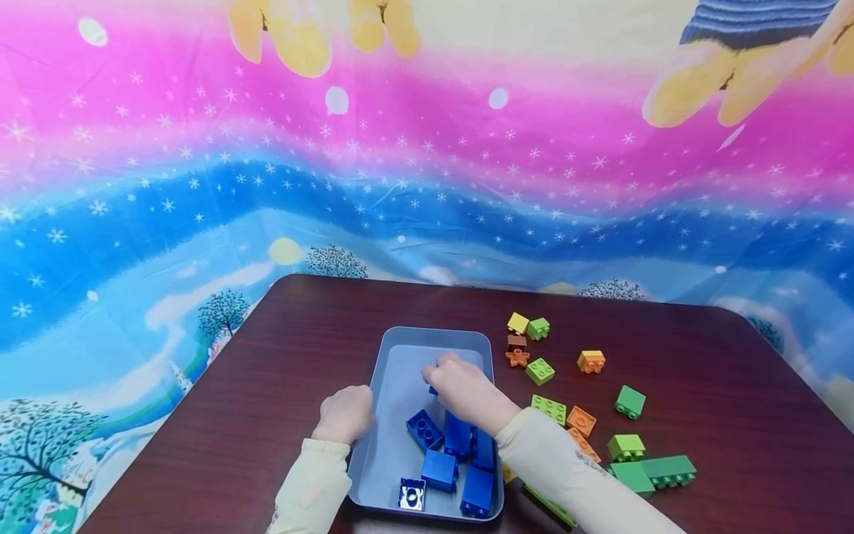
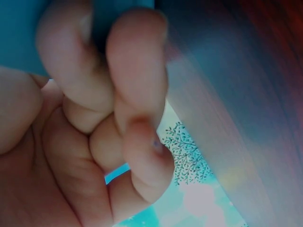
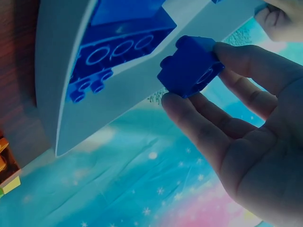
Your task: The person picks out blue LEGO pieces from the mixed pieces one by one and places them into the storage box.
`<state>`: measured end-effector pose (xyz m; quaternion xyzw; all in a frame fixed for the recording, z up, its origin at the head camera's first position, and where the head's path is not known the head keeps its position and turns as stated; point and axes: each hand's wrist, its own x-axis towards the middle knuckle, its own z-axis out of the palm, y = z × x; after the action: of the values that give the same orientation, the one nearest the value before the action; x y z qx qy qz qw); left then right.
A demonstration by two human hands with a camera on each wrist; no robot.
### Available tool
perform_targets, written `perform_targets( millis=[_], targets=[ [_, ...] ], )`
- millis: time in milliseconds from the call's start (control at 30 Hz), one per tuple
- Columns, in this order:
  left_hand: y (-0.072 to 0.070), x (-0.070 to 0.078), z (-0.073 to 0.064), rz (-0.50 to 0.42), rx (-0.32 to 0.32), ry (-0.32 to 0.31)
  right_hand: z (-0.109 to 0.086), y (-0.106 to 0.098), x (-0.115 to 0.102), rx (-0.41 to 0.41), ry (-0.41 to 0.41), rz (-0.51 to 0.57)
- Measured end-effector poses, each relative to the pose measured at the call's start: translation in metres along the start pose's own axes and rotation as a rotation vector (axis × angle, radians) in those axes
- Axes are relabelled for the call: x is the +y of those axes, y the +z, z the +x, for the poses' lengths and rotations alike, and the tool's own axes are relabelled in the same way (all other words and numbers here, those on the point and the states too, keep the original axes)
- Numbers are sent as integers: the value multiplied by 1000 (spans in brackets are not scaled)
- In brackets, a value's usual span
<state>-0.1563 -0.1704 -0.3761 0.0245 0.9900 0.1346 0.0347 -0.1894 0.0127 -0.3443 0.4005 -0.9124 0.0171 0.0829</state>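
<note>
A grey-blue tray (image 1: 407, 374) stands on the table with several blue toy bricks (image 1: 439, 470) lying in its near and right parts. My left hand (image 1: 343, 415) grips the tray's left wall; the left wrist view shows its fingers (image 2: 137, 61) curled at the tray's edge (image 2: 19, 38). Over the tray's right half, my right hand (image 1: 467, 389) pinches a small blue brick (image 3: 189, 66) between thumb and fingertips. That brick is mostly hidden by the hand in the head view. Beneath the right wrist, more blue bricks lean close to the right wall.
Right of the tray, loose bricks lie scattered: lime green (image 1: 540, 370), orange (image 1: 591, 361), yellow (image 1: 517, 323) and dark green (image 1: 630, 401). A long green brick (image 1: 669, 471) lies near the right forearm. Behind the dark wooden table (image 1: 320, 326) hangs a printed cloth (image 1: 167, 185).
</note>
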Motion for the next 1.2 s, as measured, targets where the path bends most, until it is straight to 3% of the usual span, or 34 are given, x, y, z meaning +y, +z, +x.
perform_targets(
  millis=[700, 1200],
  targets=[
    [-2, 2, 0, -27, -9, -13, 19, 13, -12, -20, -90, -24],
    [-2, 1, 0, -35, -9, -2, 20, 23, -14, -91, -149, -143]
  ],
)
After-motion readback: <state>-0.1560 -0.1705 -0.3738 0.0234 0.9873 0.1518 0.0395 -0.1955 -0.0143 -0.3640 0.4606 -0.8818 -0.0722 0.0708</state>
